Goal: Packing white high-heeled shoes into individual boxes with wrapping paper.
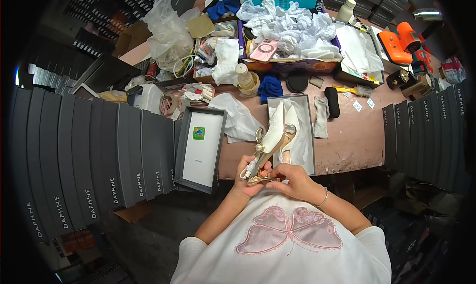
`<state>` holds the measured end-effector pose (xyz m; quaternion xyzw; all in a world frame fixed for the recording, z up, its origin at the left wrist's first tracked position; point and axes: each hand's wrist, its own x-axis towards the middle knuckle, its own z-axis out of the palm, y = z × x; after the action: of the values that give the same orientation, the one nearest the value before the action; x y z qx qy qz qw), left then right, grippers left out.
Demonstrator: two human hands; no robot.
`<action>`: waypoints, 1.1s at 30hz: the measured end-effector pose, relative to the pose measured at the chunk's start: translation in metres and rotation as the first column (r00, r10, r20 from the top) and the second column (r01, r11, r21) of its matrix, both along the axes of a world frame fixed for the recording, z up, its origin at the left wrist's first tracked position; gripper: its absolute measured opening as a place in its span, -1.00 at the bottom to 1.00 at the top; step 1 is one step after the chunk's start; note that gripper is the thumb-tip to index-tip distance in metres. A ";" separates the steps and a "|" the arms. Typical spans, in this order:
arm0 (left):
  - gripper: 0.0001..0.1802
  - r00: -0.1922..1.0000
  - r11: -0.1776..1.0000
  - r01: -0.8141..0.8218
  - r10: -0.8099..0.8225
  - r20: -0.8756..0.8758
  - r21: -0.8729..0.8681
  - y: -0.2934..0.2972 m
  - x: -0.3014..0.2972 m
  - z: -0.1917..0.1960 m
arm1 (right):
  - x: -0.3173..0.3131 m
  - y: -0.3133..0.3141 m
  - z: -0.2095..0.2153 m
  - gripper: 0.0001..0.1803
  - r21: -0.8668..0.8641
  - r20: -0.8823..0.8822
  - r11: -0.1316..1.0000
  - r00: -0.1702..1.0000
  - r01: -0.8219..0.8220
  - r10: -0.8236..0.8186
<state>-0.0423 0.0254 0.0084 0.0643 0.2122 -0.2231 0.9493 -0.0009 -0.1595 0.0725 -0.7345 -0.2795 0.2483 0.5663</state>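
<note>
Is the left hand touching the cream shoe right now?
Touching. The head view shows the left hand wrapped around the heel end of the cream shoe, with no gap between them; the right hand meets it too.

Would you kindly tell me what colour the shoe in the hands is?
The slingback shoe is cream white, seen in the head view.

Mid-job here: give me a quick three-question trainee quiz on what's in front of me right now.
1. True or false: both hands hold the cream slingback shoe.
2. Where does the second shoe lie? A) in the open shoe box B) on the box lid
3. Which hand wears a bracelet?

Key:
1. True: left hand and right hand grip its heel end.
2. A
3. Right
</note>
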 end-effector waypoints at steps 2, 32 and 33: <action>-0.54 1.000 1.000 -0.001 0.001 -0.017 0.008 0.000 0.002 0.003 | -0.001 -0.001 0.000 -0.69 0.007 -0.033 1.000 0.999 0.030 -0.030; -0.32 0.772 0.409 0.149 -0.617 0.152 0.900 -0.004 0.015 0.052 | 0.040 -0.025 -0.047 -0.76 0.271 -0.932 0.709 0.362 0.650 0.025; -0.32 0.759 0.361 0.137 -0.637 0.136 0.923 -0.004 0.014 0.052 | 0.040 -0.023 -0.043 -0.74 0.222 -0.914 0.738 0.400 0.637 -0.070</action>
<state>-0.0286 0.0218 0.0604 0.6409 0.0322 -0.2849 0.7121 0.0394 -0.1827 0.0292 -0.3560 0.1576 0.3561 0.8495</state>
